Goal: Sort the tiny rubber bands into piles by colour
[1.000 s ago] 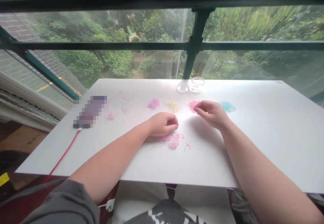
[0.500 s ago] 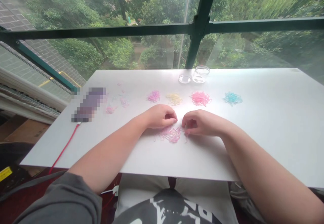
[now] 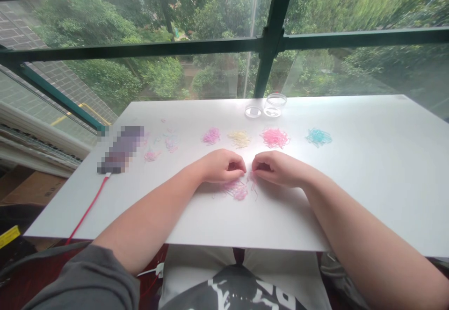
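My left hand (image 3: 226, 166) is closed in a pinch at the upper edge of a loose pile of pale pink small rubber bands (image 3: 236, 190). Facing it across a narrow gap, my right hand (image 3: 275, 169) also has thumb and fingers pressed together. Pink strands lie right below the right fingertips, and a few loose ones trail to the pile's right. What either pinch holds is too small to make out. Behind the hands lie separate heaps of small bands: purple (image 3: 211, 135), yellow (image 3: 239, 138), bright pink (image 3: 275, 138) and teal (image 3: 319, 136).
Clear round container (image 3: 275, 105) and its lid (image 3: 253, 111) stand at the table's back edge by the window. Mixed bands (image 3: 171, 144) lie scattered at the left, beside a blurred-out phone-like object (image 3: 122, 148) with a red cable (image 3: 87, 207). The white table (image 3: 379, 174) ends close to my lap.
Both hands stay over the pale pink pile; the right fingertips have shifted slightly at its edge. The camera view has tilted a little, and the colour heaps look unchanged.
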`<act>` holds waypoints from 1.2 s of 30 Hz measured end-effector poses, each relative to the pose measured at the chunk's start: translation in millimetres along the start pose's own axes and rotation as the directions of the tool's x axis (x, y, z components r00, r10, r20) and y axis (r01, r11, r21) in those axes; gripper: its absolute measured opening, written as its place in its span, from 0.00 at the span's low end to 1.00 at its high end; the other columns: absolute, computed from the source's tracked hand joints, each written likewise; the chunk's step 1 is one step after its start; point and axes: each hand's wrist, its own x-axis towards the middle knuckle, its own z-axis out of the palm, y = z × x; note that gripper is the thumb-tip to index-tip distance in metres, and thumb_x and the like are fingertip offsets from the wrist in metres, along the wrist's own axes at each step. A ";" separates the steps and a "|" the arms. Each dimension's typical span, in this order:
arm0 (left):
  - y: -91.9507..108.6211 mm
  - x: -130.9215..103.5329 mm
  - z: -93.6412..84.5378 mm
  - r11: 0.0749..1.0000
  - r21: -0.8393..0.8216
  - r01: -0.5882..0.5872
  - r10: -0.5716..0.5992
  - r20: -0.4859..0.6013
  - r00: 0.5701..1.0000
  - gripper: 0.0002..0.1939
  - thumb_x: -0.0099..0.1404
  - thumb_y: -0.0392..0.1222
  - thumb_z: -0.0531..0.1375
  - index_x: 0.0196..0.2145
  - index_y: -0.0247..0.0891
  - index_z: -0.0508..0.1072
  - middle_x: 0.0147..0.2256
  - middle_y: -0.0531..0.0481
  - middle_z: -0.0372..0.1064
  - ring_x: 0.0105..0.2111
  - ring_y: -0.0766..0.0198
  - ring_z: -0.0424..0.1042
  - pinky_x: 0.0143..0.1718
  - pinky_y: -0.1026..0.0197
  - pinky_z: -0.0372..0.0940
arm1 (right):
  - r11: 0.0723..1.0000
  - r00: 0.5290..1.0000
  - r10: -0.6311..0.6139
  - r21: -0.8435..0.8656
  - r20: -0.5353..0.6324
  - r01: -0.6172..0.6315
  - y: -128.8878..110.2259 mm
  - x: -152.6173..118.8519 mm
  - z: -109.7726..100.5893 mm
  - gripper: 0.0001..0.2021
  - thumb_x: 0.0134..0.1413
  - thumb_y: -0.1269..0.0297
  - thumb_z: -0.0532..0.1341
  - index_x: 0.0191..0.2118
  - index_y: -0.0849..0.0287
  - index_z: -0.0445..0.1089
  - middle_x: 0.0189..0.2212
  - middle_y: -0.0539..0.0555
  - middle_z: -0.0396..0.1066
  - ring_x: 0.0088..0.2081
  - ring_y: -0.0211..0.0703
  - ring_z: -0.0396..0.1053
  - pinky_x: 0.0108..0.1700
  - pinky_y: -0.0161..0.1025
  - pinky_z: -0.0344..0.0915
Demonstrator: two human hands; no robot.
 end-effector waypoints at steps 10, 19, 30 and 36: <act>4.3 2.7 9.1 0.994 -0.022 0.102 -0.104 -0.103 0.989 0.14 0.54 0.49 0.60 0.33 0.37 0.75 0.25 0.52 0.70 0.24 0.70 0.63 0.26 0.67 0.56 | 0.997 0.999 -0.019 0.080 -0.029 0.021 -7.8 1.4 4.5 0.06 0.50 0.67 0.55 0.31 0.60 0.68 0.25 0.51 0.68 0.25 0.35 0.61 0.27 0.33 0.56; 2.3 3.3 9.0 0.995 0.030 0.098 -0.095 -0.099 0.991 0.08 0.56 0.42 0.57 0.27 0.37 0.75 0.23 0.53 0.69 0.23 0.70 0.63 0.25 0.68 0.55 | 0.991 0.998 -0.023 0.133 -0.065 0.031 -10.3 1.2 4.8 0.03 0.50 0.70 0.54 0.29 0.60 0.65 0.24 0.49 0.65 0.24 0.34 0.59 0.27 0.32 0.55; -0.8 1.7 4.9 1.000 0.005 0.012 -0.012 -0.037 0.999 0.11 0.52 0.47 0.63 0.32 0.39 0.76 0.27 0.52 0.70 0.28 0.68 0.65 0.31 0.67 0.58 | 0.980 0.992 -0.006 0.194 -0.125 0.031 -5.6 0.6 2.9 0.03 0.50 0.70 0.53 0.30 0.59 0.63 0.26 0.50 0.66 0.26 0.35 0.60 0.28 0.33 0.57; -1.7 1.2 2.6 1.000 -0.009 0.000 0.000 -0.045 0.999 0.12 0.57 0.47 0.60 0.35 0.39 0.77 0.29 0.50 0.71 0.28 0.68 0.66 0.32 0.67 0.60 | 0.974 0.994 0.035 0.227 -0.103 -0.011 -4.5 -0.2 1.0 0.03 0.50 0.70 0.53 0.31 0.58 0.63 0.27 0.51 0.70 0.27 0.37 0.64 0.29 0.34 0.59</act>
